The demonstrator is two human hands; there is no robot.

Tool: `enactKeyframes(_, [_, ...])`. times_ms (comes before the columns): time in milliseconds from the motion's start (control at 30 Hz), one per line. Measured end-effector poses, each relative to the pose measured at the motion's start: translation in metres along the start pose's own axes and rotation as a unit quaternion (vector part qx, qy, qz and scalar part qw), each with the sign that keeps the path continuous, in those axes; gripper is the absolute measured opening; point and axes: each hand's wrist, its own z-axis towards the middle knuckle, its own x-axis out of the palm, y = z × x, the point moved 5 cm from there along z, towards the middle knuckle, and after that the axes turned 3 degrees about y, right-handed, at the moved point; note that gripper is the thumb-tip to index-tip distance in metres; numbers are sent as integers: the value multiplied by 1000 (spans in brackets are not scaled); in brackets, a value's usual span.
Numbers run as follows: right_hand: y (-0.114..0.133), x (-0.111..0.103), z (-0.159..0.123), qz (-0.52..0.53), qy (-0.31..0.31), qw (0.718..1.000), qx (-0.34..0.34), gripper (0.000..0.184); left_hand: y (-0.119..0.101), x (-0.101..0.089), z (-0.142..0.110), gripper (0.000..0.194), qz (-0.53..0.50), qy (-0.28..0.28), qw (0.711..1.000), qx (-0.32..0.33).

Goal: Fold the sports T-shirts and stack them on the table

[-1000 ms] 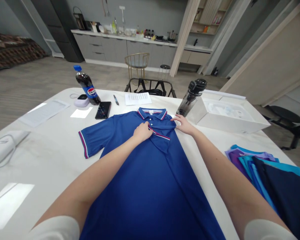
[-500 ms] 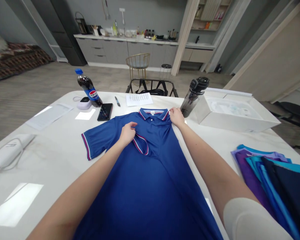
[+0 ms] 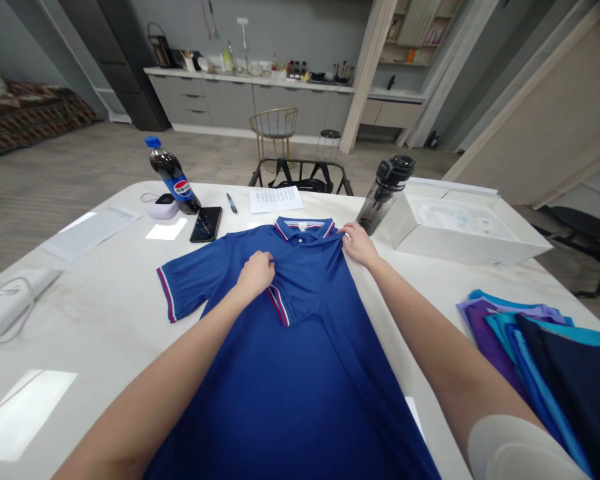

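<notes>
A blue polo shirt (image 3: 290, 387) lies front side up on the white table, collar at the far end. Its right-hand sleeve is folded inward across the chest, so the striped cuff rests near the middle. My left hand (image 3: 258, 273) is closed on the upper edge of that folded sleeve. At the shoulder beside the collar, my right hand (image 3: 359, 243) pinches the fabric. The other sleeve (image 3: 190, 277) spreads flat out to the left, its red and white striped cuff showing. My left forearm covers part of the shirt's left side.
Beyond the shirt are a cola bottle (image 3: 174, 177), a phone (image 3: 207, 224), a pen (image 3: 232, 203) and a printed sheet (image 3: 276, 199). Close to my right hand stand a dark water bottle (image 3: 383, 193) and an open white box (image 3: 445, 237). Folded clothes (image 3: 545, 367) lie at the right.
My left hand has closed on the folded sleeve and drawn its edge straighter, so the cuff opening looks flatter. My right hand has stayed at the shoulder. The view has shifted slightly.
</notes>
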Motion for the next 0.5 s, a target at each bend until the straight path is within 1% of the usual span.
enactKeyframes(67, [6,-8,5,-11,-16,1000,24,36,-1,-7,3,26,-73,-40,996,25])
enactKeyframes(133, [10,-17,14,-42,-23,996,72,38,-6,-14,6,27,-133,-68,988,36])
enactKeyframes(233, [19,-25,31,-137,10,981,140,42,-12,-15,13,25,-167,-65,984,8])
enactKeyframes(300, [24,-25,43,-206,34,964,164,41,-16,-10,19,24,-149,-60,987,-11])
enactKeyframes(367, [27,-18,51,-252,51,949,179,40,-19,-2,24,25,-110,-65,992,-6])
enactKeyframes(433, [26,-7,54,-267,68,941,195,41,-22,7,26,25,-64,-74,995,11])
enactKeyframes(500, [22,5,51,-266,77,937,214,43,-22,14,26,25,-25,-81,996,20])
